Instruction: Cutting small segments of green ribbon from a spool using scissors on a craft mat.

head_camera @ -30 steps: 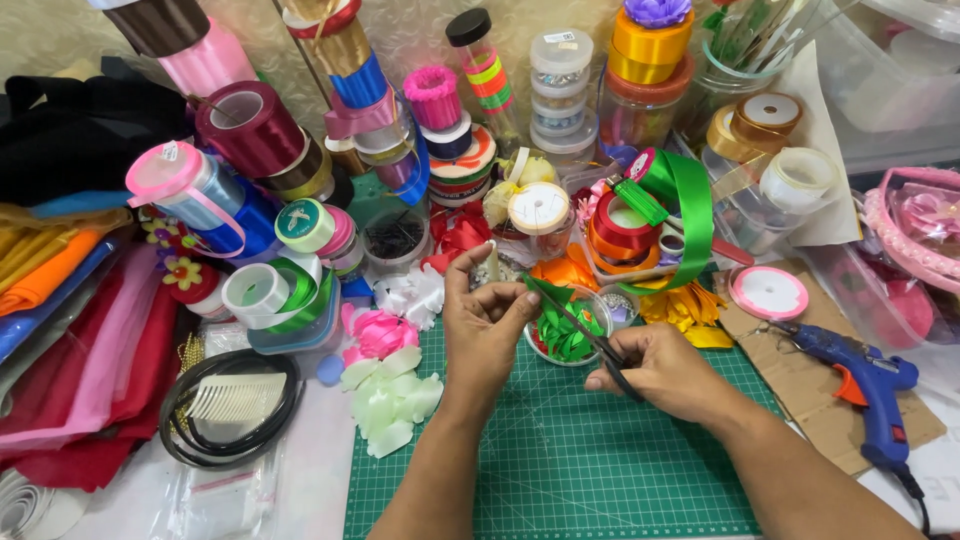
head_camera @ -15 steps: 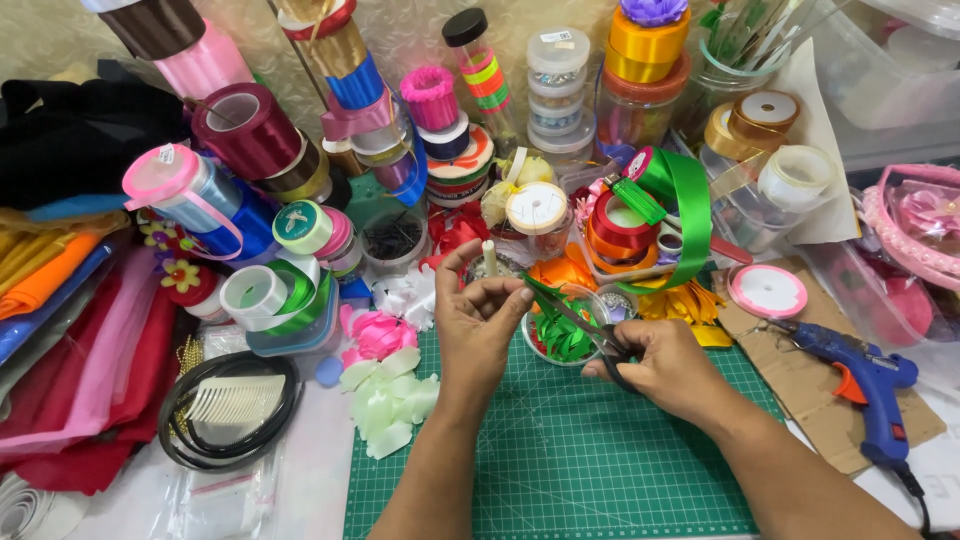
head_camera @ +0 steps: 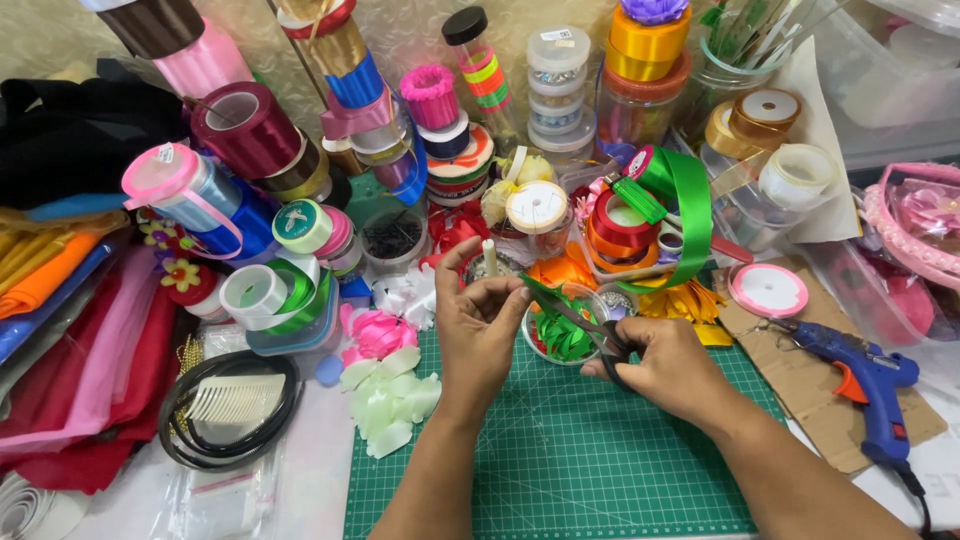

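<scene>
Here I see my left hand [head_camera: 478,330] pinching a small pale strip [head_camera: 490,257] upright between thumb and fingertips, above the green mat [head_camera: 560,470]. My right hand [head_camera: 665,365] is closed through the handles of scissors [head_camera: 575,318], blades pointing at the strip and just beside it. Under the blades sits a bowl [head_camera: 560,335] of green pieces. Beyond the pinch, ribbon spools [head_camera: 300,225] crowd the table; right of the scissors lies a blue glue gun [head_camera: 865,375] on cardboard [head_camera: 790,340]; left, a black comb [head_camera: 235,400].
</scene>
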